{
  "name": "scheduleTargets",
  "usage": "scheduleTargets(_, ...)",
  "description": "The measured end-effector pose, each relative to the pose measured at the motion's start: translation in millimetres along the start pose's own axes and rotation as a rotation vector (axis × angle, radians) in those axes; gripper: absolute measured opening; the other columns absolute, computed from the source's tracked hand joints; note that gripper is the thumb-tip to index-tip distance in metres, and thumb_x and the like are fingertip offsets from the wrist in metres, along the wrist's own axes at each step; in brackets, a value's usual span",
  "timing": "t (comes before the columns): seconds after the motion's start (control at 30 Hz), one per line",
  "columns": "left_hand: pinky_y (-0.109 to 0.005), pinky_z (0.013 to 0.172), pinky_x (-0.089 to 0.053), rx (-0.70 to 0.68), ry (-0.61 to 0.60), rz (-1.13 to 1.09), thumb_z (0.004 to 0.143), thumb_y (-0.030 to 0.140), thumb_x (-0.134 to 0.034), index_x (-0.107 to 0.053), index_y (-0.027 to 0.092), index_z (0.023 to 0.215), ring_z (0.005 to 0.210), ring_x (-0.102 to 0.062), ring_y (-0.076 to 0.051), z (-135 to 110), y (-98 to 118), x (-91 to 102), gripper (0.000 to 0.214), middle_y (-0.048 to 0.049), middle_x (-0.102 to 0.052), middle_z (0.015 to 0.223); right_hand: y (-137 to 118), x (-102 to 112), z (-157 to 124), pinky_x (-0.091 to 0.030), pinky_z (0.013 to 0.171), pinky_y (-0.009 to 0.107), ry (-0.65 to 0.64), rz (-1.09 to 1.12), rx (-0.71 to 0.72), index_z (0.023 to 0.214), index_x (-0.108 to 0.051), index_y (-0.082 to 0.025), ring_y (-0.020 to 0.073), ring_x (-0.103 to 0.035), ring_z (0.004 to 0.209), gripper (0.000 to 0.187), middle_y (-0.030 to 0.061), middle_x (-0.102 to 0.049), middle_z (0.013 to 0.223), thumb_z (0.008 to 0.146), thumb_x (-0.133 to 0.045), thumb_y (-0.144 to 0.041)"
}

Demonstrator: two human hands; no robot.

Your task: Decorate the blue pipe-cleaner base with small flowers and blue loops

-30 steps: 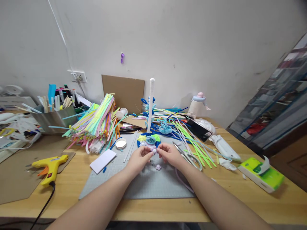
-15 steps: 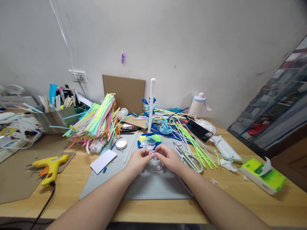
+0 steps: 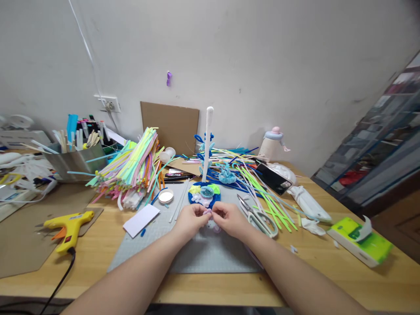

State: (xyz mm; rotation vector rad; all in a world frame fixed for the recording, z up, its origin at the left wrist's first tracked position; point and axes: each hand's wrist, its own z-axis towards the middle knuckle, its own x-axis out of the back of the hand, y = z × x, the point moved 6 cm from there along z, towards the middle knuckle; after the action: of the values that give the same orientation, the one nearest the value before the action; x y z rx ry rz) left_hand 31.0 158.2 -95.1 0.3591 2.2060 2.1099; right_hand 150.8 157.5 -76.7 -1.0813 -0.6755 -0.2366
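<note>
Over a grey cutting mat (image 3: 197,258), my left hand (image 3: 188,222) and my right hand (image 3: 232,221) pinch a small light-purple pipe-cleaner piece (image 3: 208,212), fingertips almost meeting. Another pale purple curl (image 3: 217,229) shows just below them. Behind the hands lies a round dark-blue fuzzy base (image 3: 191,199) bearing yellow, green, white and light-blue parts. A white fuzzy rod (image 3: 207,144) stands upright behind it, with blue loops at its side. Grey-handled scissors (image 3: 262,222) rest to the right of my right hand. My fingers hide part of the purple piece.
At left are a yellow glue gun (image 3: 68,227), a white card (image 3: 141,220) and a bundle of coloured pipe cleaners (image 3: 134,164). Loose green stems (image 3: 272,201), a black phone (image 3: 273,178) and a green tissue pack (image 3: 360,240) lie at right. A bottle (image 3: 271,143) stands behind.
My right fingertips have shifted slightly on the purple piece, with a little more space between the hands. Everything else on the table stays where it was.
</note>
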Motion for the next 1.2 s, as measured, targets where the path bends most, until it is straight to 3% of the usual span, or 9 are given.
scheduleTargets(0.23,-0.02,0.049,-0.038,0.023,-0.046,-0.149,0.057,0.041,-0.071,-0.058,0.012,0.064,0.045,-0.047,-0.007,2.6,-5.9,-0.5,0.033,0.0016,-0.056,0.051,-11.7,3.0,-3.6,-0.028,0.05,0.021,0.05,-0.145,0.081,0.06,-0.049,-0.018,0.0091,-0.04,0.052,0.02,-0.0027,-0.048,0.056,0.079,-0.047,-0.023)
scheduleTargets(0.43,-0.019,0.051,-0.038,0.061,-0.029,-0.263,0.057,0.037,-0.073,-0.063,0.012,0.074,0.058,-0.052,-0.009,3.7,-10.1,4.9,0.031,-0.0029,-0.063,0.069,6.6,13.3,-1.9,-0.035,0.046,0.02,0.038,0.154,-0.105,0.079,-0.053,-0.018,0.008,-0.046,0.047,0.023,-0.002,-0.055,0.063,0.086,-0.04,-0.036)
scheduleTargets(0.6,-0.018,0.049,-0.036,0.074,-0.039,-0.363,0.057,0.035,-0.074,-0.062,0.013,0.076,0.053,-0.049,-0.007,5.2,-14.7,4.0,0.031,-0.0023,-0.062,0.069,12.5,-1.7,-0.6,-0.037,0.04,0.018,-0.068,0.316,-0.172,0.077,-0.054,-0.017,0.0069,-0.047,0.043,0.024,-0.002,-0.055,0.064,0.079,-0.05,-0.04)
scheduleTargets(0.73,-0.019,0.049,-0.036,0.094,-0.048,-0.326,0.056,0.037,-0.074,-0.06,0.013,0.08,0.056,-0.052,-0.008,5.7,-13.5,1.7,0.037,-0.0035,-0.062,0.073,24.1,-6.5,2.8,-0.035,0.036,0.018,-0.022,0.473,-0.262,0.072,-0.053,-0.016,0.0052,-0.043,0.036,0.027,-0.0028,-0.055,0.06,0.076,-0.052,-0.043)
scheduleTargets(0.83,-0.019,0.045,-0.033,0.065,0.033,-0.219,0.062,0.039,-0.067,-0.057,0.013,0.089,0.056,-0.052,-0.009,6.6,-10.5,6.4,0.039,-0.0038,-0.061,0.078,47.0,0.8,7.0,-0.03,0.032,0.017,0.062,0.507,-0.378,0.072,-0.051,-0.017,0.0051,-0.042,0.032,0.028,-0.0033,-0.056,0.057,0.074,-0.051,-0.045)
scheduleTargets(0.93,-0.02,0.049,-0.034,-0.033,0.069,0.077,0.071,0.034,-0.056,-0.058,0.014,0.081,0.056,-0.051,-0.01,4.4,-5.8,8.4,0.022,-0.0012,-0.059,0.07,70.2,9.0,10.6,-0.025,0.03,0.017,0.105,0.463,-0.455,0.068,-0.05,-0.017,0.0049,-0.042,0.029,0.026,-0.0037,-0.056,0.054,0.073,-0.05,-0.042)
scheduleTargets(1.07,-0.023,0.055,-0.034,-0.203,-0.09,0.583,0.073,0.026,-0.051,-0.061,0.018,0.074,0.062,-0.051,-0.013,-5.7,-1.9,-6.2,0.013,0.0001,-0.06,0.068,85.1,7.9,14.3,-0.023,0.029,0.016,0.043,0.42,-0.472,0.062,-0.05,-0.016,0.0047,-0.041,0.029,0.022,-0.0031,-0.056,0.049,0.07,-0.053,-0.037)
scheduleTargets(1.2,-0.023,0.055,-0.032,-0.275,-0.194,0.794,0.072,0.025,-0.051,-0.063,0.021,0.077,0.065,-0.05,-0.014,-13.8,0.5,-15.6,0.014,-0.0002,-0.059,0.072,87.5,4.4,16.5,-0.025,0.029,0.016,0.035,0.37,-0.472,0.059,-0.05,-0.017,0.0046,-0.041,0.028,0.021,-0.004,-0.055,0.047,0.071,-0.052,-0.034)
